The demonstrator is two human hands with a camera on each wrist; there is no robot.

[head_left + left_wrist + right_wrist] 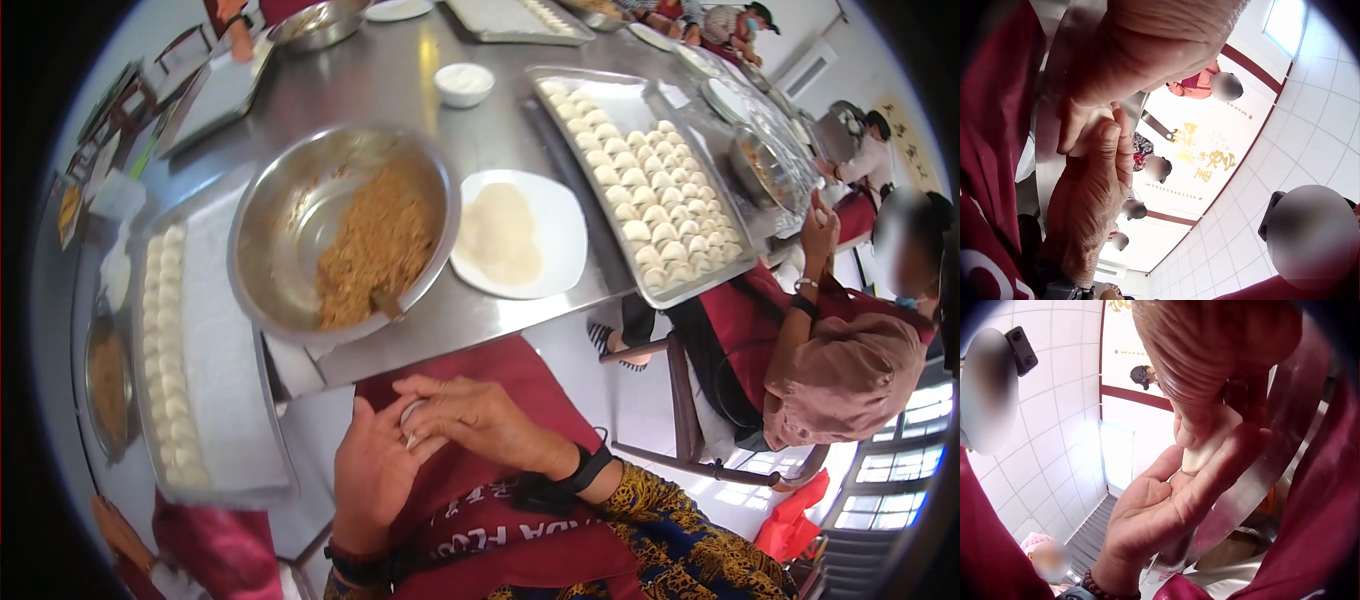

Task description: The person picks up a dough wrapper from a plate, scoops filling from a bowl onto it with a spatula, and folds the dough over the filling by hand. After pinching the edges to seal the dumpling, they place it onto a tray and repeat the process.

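Observation:
A white dough dumpling (1213, 447) is held between both hands in front of the apron, its far side covered by fingers. My left hand (375, 465) cradles it along the fingers, palm turned up in the right wrist view. From the other side my right hand (485, 420) pinches the dough's edge with thumb and fingers. A sliver of the dumpling (1092, 128) shows between the two hands in the left wrist view. On the table ahead, a steel bowl (262, 210) holds brown filling (375, 250), and a white plate (560, 235) carries pale round wrappers (500, 235).
A tray (650, 300) with rows of finished dumplings (650, 190) stands right of the plate. At left, another tray (225, 380) bears one line of dumplings (165, 350). A small white bowl (465, 88) sits farther back. Another person (840, 370) sits close at right.

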